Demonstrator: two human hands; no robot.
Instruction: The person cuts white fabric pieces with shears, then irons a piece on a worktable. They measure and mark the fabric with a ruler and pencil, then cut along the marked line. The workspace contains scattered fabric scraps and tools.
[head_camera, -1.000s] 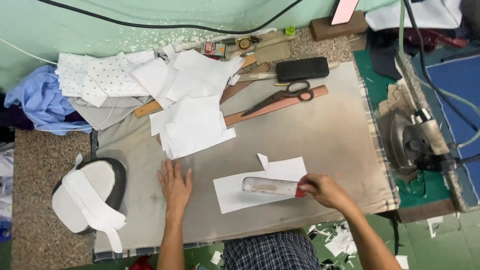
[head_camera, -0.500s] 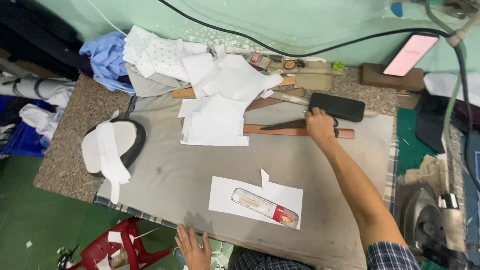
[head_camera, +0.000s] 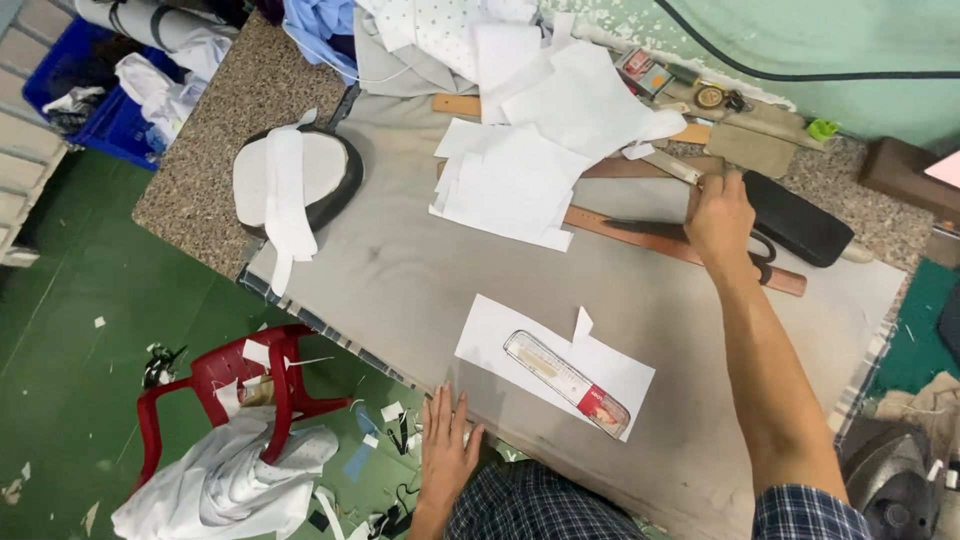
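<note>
Under right hand, scissors (lengthwise along ruler)

Colour rundown: the work table's cover is a dull grey-beige cloth with a checked border showing along its near edge, and the bare tabletop at the left corner is speckled brown-grey stone. White paper sheet near the front edge, with a clear ruler on it that has a red end. Stack of white cut pieces toward the far edge, next to a white fabric with tiny dark dots. Long wooden ruler is reddish brown, black case beside it. Red plastic stool on a green floor. Sleeve is blue-and-white plaid. Wall is pale green.
</note>
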